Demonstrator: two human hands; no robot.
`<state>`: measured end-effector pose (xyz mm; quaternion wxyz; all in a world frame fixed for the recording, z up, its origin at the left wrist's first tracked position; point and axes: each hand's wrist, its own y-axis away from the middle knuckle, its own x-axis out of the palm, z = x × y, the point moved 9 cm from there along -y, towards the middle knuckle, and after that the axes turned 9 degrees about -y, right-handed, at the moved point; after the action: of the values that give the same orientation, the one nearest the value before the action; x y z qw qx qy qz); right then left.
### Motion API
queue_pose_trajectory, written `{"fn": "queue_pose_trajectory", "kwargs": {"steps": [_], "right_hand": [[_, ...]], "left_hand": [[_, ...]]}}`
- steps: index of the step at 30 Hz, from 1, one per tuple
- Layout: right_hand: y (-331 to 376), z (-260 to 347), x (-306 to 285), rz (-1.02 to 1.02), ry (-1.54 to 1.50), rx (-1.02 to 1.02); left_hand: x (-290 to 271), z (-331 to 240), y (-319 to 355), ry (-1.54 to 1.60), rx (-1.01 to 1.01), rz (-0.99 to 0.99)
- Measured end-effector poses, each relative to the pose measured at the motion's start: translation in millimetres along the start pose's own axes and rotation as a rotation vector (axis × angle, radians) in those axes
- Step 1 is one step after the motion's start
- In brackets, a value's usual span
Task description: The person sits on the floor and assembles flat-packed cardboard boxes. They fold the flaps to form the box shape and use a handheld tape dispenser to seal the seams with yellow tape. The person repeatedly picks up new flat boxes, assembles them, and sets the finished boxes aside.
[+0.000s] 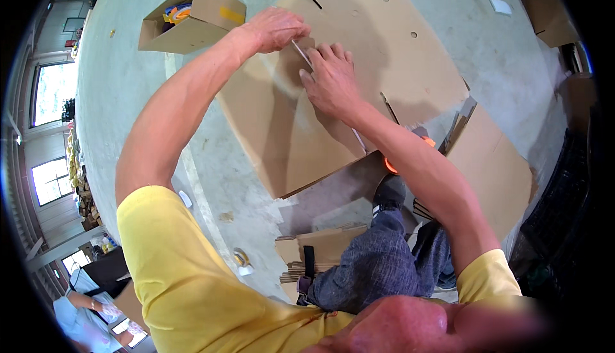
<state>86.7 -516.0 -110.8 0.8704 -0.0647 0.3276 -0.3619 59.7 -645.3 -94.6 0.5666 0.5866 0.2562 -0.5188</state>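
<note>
A large brown cardboard sheet (256, 138) lies on the floor before me, with slots and small round holes cut in it. Across it runs a thin pale strip (303, 56), perhaps a straightedge. My left hand (275, 31) is closed at the strip's far end; whatever its fingers grip is hidden. Close by on the right, my right hand (331, 81) rests over the strip, fingers spread, the thumb on one side and the other fingers on the other. The strip shows again beyond my right wrist.
An open cardboard box (218, 10) holding orange and blue items stands at the far left. More cardboard (493, 154) lies to the right, beside an orange ring-shaped object (389, 165). Flattened cardboard (327, 247) and a tape roll (242, 258) lie nearer me. Another person (83, 314) is at lower left.
</note>
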Motion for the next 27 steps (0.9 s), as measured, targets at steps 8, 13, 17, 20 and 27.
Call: {"fn": "queue_pose_trajectory", "kwargs": {"steps": [8, 13, 17, 20, 27], "right_hand": [[-30, -12, 22, -0.014, 0.097, -0.007], [-31, -15, 23, -0.016, 0.058, -0.002], [-37, -28, 22, -0.019, -0.122, 0.126], [-32, -27, 38, -0.038, -0.060, 0.017], [-36, -40, 37, -0.006, -0.139, -0.011]], "left_hand": [[7, -2, 0, 0.000, 0.080, 0.018], [11, 1, 0, 0.042, -0.009, -0.020], [14, 5, 1, 0.078, 0.025, -0.161], [28, 12, 3, 0.078, -0.024, -0.135], [20, 11, 4, 0.137, -0.057, -0.243]]}}
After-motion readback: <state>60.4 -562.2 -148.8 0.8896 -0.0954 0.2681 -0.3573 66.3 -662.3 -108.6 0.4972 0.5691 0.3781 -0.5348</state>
